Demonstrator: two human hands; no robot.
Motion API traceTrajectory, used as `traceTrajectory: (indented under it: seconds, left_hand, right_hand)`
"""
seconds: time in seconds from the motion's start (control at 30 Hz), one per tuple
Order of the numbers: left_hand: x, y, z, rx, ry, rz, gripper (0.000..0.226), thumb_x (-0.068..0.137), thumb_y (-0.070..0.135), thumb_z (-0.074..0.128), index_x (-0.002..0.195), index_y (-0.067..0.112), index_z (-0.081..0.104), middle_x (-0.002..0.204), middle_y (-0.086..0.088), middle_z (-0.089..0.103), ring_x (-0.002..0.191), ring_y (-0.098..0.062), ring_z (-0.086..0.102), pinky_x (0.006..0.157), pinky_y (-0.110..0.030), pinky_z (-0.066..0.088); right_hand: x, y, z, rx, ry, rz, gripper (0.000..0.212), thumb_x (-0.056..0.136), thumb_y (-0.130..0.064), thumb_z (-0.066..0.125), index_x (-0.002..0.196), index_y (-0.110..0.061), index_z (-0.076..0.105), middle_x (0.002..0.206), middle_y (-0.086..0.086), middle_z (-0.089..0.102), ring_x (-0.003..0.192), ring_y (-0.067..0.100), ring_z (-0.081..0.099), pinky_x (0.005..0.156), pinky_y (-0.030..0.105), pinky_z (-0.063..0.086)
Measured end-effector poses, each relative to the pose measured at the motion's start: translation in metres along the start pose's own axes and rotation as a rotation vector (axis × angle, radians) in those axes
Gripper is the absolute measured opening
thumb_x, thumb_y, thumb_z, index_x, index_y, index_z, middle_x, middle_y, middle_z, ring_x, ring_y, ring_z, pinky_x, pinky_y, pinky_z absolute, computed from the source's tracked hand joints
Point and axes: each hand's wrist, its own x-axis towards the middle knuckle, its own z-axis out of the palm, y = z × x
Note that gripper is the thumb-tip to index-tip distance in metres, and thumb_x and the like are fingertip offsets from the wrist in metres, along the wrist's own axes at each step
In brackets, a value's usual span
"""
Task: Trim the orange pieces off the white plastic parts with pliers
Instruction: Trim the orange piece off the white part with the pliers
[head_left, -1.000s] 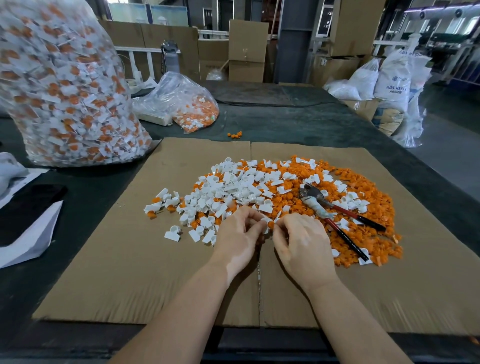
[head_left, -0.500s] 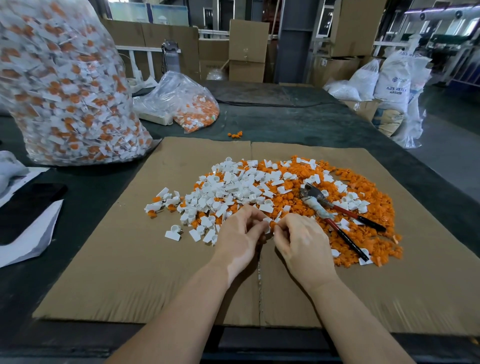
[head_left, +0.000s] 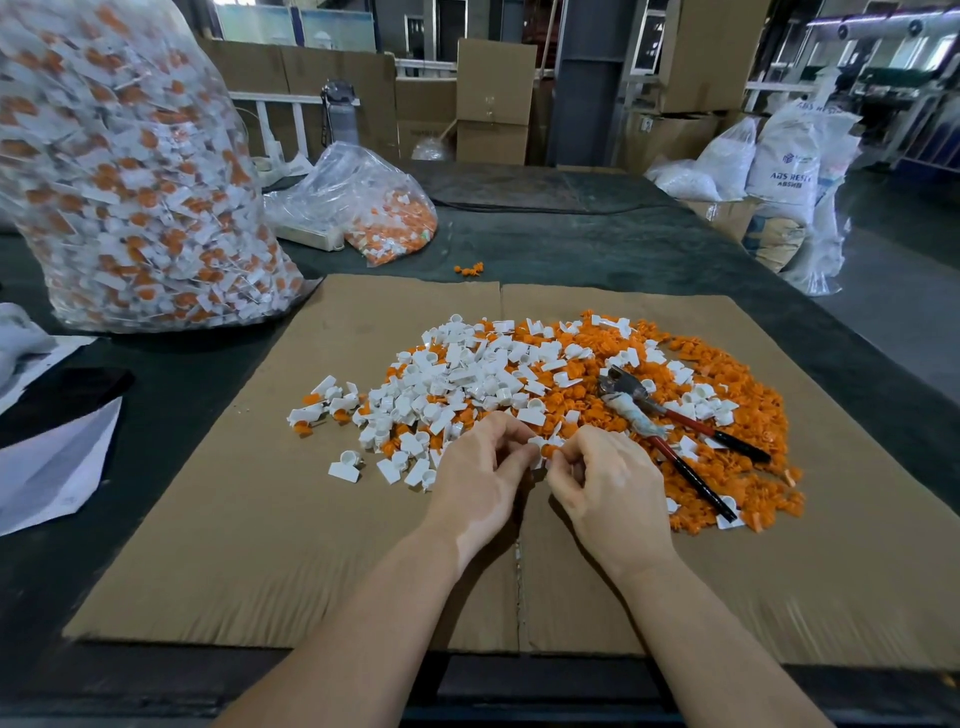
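Pliers (head_left: 670, 434) lie just right of your right hand (head_left: 602, 480), handles slanting toward you, jaws away. Both it and your left hand (head_left: 485, 467) pinch one white-and-orange part (head_left: 543, 447) between them; reach right.

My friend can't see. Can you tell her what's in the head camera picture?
Two hands, left hand and right hand, pinch a small white-and-orange part over a pile of parts on cardboard. Red-handled pliers lie unused on the pile.

even daylight | soft shadows | edges bowed | near corners blurred
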Motion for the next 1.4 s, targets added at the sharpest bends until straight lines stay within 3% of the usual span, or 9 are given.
traceTrajectory:
  seconds: [0.13, 0.3, 0.4, 0.57, 0.7, 0.83, 1.03, 1.13, 1.4]
  left_hand:
    - [-0.0016, -0.0003, -0.0007, 0.028, -0.001, 0.046, 0.015, 0.091, 0.017, 0.06, 0.083, 0.029, 0.056, 0.073, 0.013, 0.059, 0.069, 0.005, 0.055, 0.062, -0.005, 0.038]
    - [-0.0043, -0.0004, 0.0015, 0.145, -0.018, 0.166, 0.005, 0.092, 0.016, 0.057, 0.094, 0.015, 0.062, 0.083, 0.006, 0.062, 0.078, -0.009, 0.058, 0.067, -0.009, 0.041]
    - [-0.0033, -0.0015, 0.0016, 0.096, -0.016, 0.13, 0.003, 0.092, 0.015, 0.058, 0.092, 0.016, 0.062, 0.08, 0.005, 0.062, 0.076, -0.01, 0.059, 0.067, -0.011, 0.042]
    - [0.0015, -0.0009, 0.0005, -0.133, -0.072, -0.072, 0.013, 0.091, 0.011, 0.06, 0.083, 0.021, 0.058, 0.075, -0.01, 0.064, 0.073, -0.024, 0.062, 0.075, -0.039, 0.052]
    - [0.0032, -0.0024, -0.0002, -0.191, -0.018, -0.104, 0.011, 0.091, 0.014, 0.058, 0.084, 0.023, 0.059, 0.073, -0.006, 0.064, 0.071, -0.02, 0.062, 0.071, -0.033, 0.05]
    - [0.005, -0.005, -0.0004, -0.244, -0.001, -0.128, 0.011, 0.091, 0.013, 0.058, 0.086, 0.022, 0.06, 0.072, -0.001, 0.063, 0.064, -0.007, 0.06, 0.068, -0.029, 0.049]
    - [0.0051, -0.0059, -0.0011, -0.222, -0.02, -0.097, 0.012, 0.092, 0.012, 0.058, 0.085, 0.021, 0.06, 0.07, -0.003, 0.063, 0.063, -0.008, 0.06, 0.061, -0.018, 0.048]
    - [0.0046, -0.0058, -0.0014, -0.21, -0.022, -0.085, 0.015, 0.092, 0.013, 0.059, 0.082, 0.025, 0.059, 0.068, 0.002, 0.062, 0.06, -0.001, 0.059, 0.056, -0.011, 0.045]
    - [0.0054, -0.0063, -0.0008, -0.154, -0.03, -0.08, 0.004, 0.089, 0.022, 0.062, 0.087, 0.024, 0.061, 0.071, 0.003, 0.064, 0.063, 0.0, 0.057, 0.06, -0.013, 0.043]
  right_hand:
    - [0.0001, 0.0003, 0.0003, 0.02, -0.012, -0.027, 0.027, 0.07, 0.002, 0.074, 0.06, -0.006, 0.05, 0.052, 0.003, 0.048, 0.048, 0.018, 0.045, 0.047, 0.029, 0.039]
    - [-0.0001, 0.0017, 0.0009, 0.037, -0.025, -0.015, 0.028, 0.069, 0.003, 0.074, 0.058, -0.006, 0.049, 0.052, 0.003, 0.047, 0.048, 0.019, 0.044, 0.044, 0.032, 0.04]
    - [-0.0002, -0.0002, 0.0014, 0.013, -0.024, -0.054, 0.031, 0.068, 0.002, 0.075, 0.057, -0.006, 0.047, 0.051, 0.003, 0.046, 0.047, 0.018, 0.043, 0.045, 0.03, 0.038]
    - [-0.0004, 0.0002, 0.0013, 0.071, -0.041, -0.037, 0.029, 0.073, -0.001, 0.074, 0.06, -0.007, 0.05, 0.054, 0.0, 0.048, 0.05, 0.017, 0.045, 0.048, 0.028, 0.038]
    - [-0.0008, 0.0009, -0.001, 0.177, -0.031, 0.037, 0.012, 0.085, -0.01, 0.066, 0.073, -0.007, 0.063, 0.066, 0.0, 0.06, 0.064, 0.016, 0.055, 0.06, 0.034, 0.047]
    - [0.0001, 0.0001, -0.0037, 0.23, 0.025, 0.055, 0.003, 0.082, -0.002, 0.067, 0.083, -0.005, 0.066, 0.076, 0.003, 0.063, 0.072, 0.019, 0.058, 0.065, 0.04, 0.051]
    - [0.0006, -0.0002, -0.0044, 0.187, -0.07, -0.028, 0.029, 0.078, -0.009, 0.074, 0.106, -0.01, 0.068, 0.086, 0.003, 0.062, 0.085, 0.02, 0.057, 0.076, 0.038, 0.05]
    - [0.0012, 0.0011, -0.0042, 0.192, -0.06, -0.048, 0.024, 0.079, -0.008, 0.072, 0.103, -0.011, 0.07, 0.082, 0.005, 0.061, 0.08, 0.022, 0.057, 0.071, 0.038, 0.05]
    - [0.0026, 0.0015, -0.0035, 0.189, -0.072, -0.045, 0.02, 0.079, -0.007, 0.072, 0.098, -0.009, 0.071, 0.084, 0.005, 0.063, 0.081, 0.024, 0.058, 0.072, 0.042, 0.051]
